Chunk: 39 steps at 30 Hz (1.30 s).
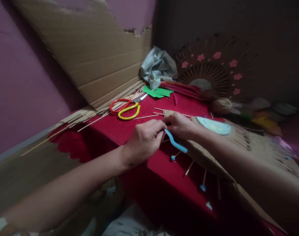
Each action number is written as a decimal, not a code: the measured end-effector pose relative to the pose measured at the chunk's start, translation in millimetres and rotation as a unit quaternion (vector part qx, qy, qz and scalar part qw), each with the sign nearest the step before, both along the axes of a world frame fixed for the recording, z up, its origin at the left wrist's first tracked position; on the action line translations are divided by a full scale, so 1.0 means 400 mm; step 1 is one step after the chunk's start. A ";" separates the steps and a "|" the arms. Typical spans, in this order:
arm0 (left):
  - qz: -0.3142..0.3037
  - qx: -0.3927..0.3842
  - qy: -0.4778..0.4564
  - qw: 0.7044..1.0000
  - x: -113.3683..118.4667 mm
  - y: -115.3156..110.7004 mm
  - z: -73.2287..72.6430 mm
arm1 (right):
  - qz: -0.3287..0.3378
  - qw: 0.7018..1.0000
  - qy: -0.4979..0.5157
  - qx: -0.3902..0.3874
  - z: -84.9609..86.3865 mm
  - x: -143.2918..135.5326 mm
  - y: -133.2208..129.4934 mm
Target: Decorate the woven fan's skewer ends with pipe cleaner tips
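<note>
twine-bound fan (208, 157) lies on the red cloth (139, 173), its sticks jutting out, some tipped with blue bits, a pale blue half-round piece (213, 126) at its middle. left hand (144, 141) is at the fan's near left end, fingers curled closed, tips at the upper end of a blue strip (175, 143); whether they grip the strip itself, cannot tell. right hand (180, 126) is over the fan's left part, fingers bent inward and meeting the left fingertips; tips hidden, so cannot tell if they are shut on anything. blue strip slants down from between the hands, along the fan's near side, lower end free. left of the fan: scissors (126, 109) with red and yellow handles, then loose sticks (78, 118). beyond the fan: green paper (158, 91), crumpled cloth (159, 65), twine ball (222, 106), and a second fan (214, 68) with pink flowers, upright.
</note>
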<state>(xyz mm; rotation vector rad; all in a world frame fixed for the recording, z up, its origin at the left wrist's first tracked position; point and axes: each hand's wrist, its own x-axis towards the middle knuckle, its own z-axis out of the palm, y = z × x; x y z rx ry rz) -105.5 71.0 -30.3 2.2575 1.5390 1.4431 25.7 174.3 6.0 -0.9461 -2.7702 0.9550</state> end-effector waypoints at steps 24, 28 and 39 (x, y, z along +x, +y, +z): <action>-0.015 -0.123 -0.036 0.992 -0.076 0.011 -0.014 | -0.022 0.993 0.068 -0.090 0.056 0.019 -0.018; -0.024 -0.282 -0.224 0.933 -0.065 0.039 0.016 | -0.014 0.996 0.042 -0.076 0.053 0.015 -0.028; -0.003 -0.227 -0.205 0.952 -0.036 0.027 0.037 | -0.011 0.999 0.023 -0.026 0.037 0.011 -0.026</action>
